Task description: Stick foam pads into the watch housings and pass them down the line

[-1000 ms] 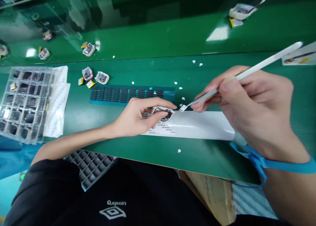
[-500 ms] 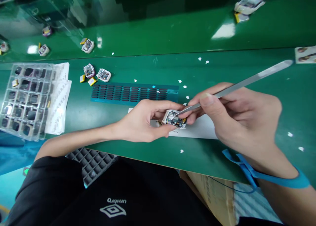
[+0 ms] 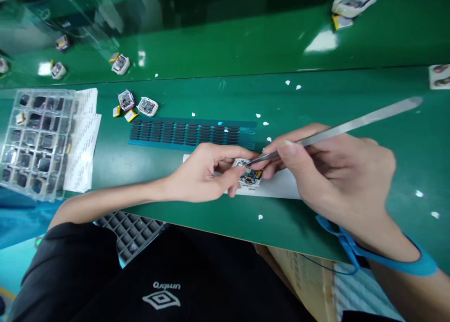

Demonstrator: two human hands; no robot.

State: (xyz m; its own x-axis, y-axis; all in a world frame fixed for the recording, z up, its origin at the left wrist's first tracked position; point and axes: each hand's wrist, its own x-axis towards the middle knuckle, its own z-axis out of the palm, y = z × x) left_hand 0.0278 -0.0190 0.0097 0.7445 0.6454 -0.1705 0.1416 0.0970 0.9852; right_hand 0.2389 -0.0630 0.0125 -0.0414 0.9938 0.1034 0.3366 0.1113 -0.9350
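Near the middle of the bench, my left hand (image 3: 207, 172) is closed around a small white smartwatch case (image 3: 253, 179), open side up with its circuit board showing. The left thumb presses on the board's left part. My right hand (image 3: 333, 172) grips slim metal tweezers (image 3: 362, 120) like a pen, their tip down at the board beside the left thumb. Fingers of the right hand rest close to the case's right edge. Under both hands lies a white paper sheet (image 3: 277, 186). What sits beneath the tip is too small to make out.
A blue sheet of dark strips (image 3: 190, 133) lies just beyond my hands. Open watch cases (image 3: 148, 106) with yellow-edged batteries (image 3: 131, 115) sit behind it, others farther back. A clear compartment tray (image 3: 35, 141) and papers (image 3: 82, 158) are at left. A blue wrist strap (image 3: 397, 261) circles my right wrist.
My left thumb has moved up from the case's near edge onto the board. The right hand has shifted slightly left, and the tweezers lie at a lower slant.
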